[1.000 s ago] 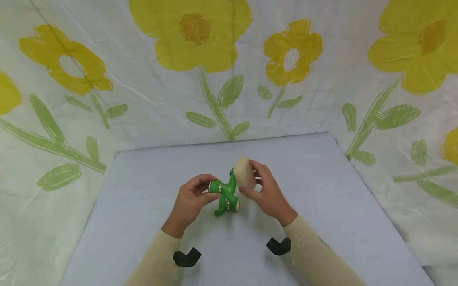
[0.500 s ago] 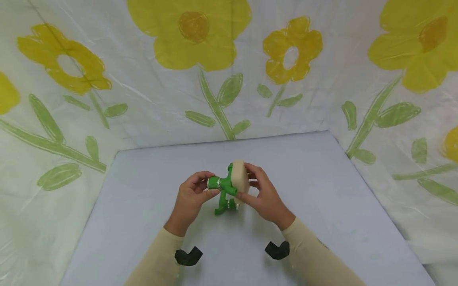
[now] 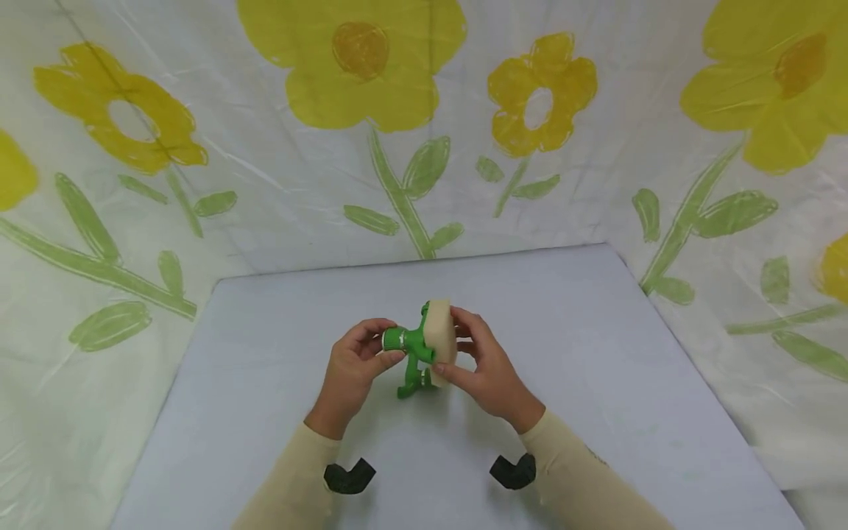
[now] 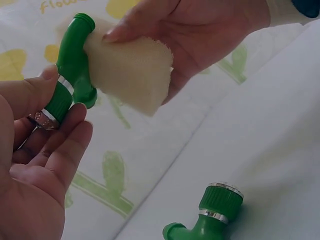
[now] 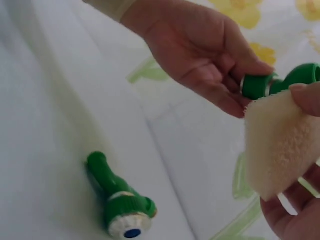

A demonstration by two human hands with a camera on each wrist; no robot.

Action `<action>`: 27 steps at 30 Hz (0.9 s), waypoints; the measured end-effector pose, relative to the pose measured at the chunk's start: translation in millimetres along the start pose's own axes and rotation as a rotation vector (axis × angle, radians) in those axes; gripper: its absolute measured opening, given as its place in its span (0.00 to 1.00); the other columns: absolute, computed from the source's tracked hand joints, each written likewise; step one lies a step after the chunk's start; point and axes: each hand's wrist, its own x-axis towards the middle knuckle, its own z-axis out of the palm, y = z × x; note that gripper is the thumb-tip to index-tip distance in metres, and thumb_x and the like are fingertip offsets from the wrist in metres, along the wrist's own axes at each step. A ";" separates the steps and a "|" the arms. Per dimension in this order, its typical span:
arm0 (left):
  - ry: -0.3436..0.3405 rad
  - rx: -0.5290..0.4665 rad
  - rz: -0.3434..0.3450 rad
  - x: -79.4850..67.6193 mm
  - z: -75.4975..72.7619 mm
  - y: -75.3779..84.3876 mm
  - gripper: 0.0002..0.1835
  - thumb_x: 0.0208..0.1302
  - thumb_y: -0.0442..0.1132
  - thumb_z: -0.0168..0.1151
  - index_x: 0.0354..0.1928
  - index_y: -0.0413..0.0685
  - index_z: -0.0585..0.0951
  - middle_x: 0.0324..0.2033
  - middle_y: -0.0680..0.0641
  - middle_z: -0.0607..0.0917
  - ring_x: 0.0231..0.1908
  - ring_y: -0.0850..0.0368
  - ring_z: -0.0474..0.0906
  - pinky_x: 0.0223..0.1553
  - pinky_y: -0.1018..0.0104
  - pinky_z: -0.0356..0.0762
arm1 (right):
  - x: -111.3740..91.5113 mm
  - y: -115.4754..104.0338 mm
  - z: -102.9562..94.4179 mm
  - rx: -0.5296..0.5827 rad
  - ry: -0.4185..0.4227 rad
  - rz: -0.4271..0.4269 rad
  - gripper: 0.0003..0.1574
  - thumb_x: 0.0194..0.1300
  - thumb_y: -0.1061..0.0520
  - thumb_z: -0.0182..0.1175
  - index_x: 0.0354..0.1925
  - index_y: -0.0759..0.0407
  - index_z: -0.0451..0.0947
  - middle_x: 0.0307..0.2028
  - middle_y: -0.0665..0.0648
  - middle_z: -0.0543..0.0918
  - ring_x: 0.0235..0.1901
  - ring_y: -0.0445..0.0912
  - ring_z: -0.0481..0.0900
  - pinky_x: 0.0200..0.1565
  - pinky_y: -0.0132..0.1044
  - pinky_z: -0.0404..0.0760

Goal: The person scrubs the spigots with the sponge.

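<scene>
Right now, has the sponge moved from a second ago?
Yes: in the head view, the sponge has shifted left, judged against the central painted stem.

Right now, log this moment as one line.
left hand: grips green tap; right hand: holds sponge against it; second tap: on table

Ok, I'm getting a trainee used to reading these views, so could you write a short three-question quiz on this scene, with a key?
1. Fill in the gap: the cream sponge is held in the person's ____ hand.

2. Multiple choice: what does the left hand hold?
A) a metal spoon
B) a green tap
C) a blue cup

3. Count and place: how many green taps show across the three views, and where is each?

Key
1. Right; the right hand grips it.
2. B
3. Two: one held, and a second green tap lying on the table with no hand on it.
</scene>
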 end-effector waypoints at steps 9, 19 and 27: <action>-0.087 0.030 -0.024 -2.7 3.9 -1.2 0.23 0.63 0.25 0.79 0.59 0.34 0.83 0.54 0.37 0.84 0.49 0.50 0.84 0.50 0.63 0.88 | 9.7 4.1 -8.3 -0.028 0.136 0.031 0.53 0.70 0.63 0.75 0.84 0.55 0.60 0.70 0.57 0.71 0.65 0.54 0.74 0.64 0.58 0.79; -0.094 0.141 -0.037 -3.0 1.8 0.2 0.23 0.62 0.27 0.81 0.58 0.39 0.86 0.52 0.40 0.86 0.47 0.48 0.84 0.47 0.65 0.88 | 4.1 -5.3 -0.8 0.001 0.099 0.023 0.53 0.71 0.63 0.75 0.84 0.55 0.59 0.71 0.57 0.70 0.66 0.54 0.73 0.67 0.56 0.78; -0.145 0.084 -0.057 -3.7 4.1 -4.5 0.22 0.64 0.23 0.77 0.59 0.34 0.85 0.55 0.38 0.86 0.56 0.44 0.85 0.53 0.56 0.88 | 2.9 -20.7 3.8 -0.117 0.060 -0.077 0.55 0.69 0.62 0.77 0.84 0.54 0.60 0.70 0.57 0.69 0.67 0.53 0.71 0.66 0.57 0.78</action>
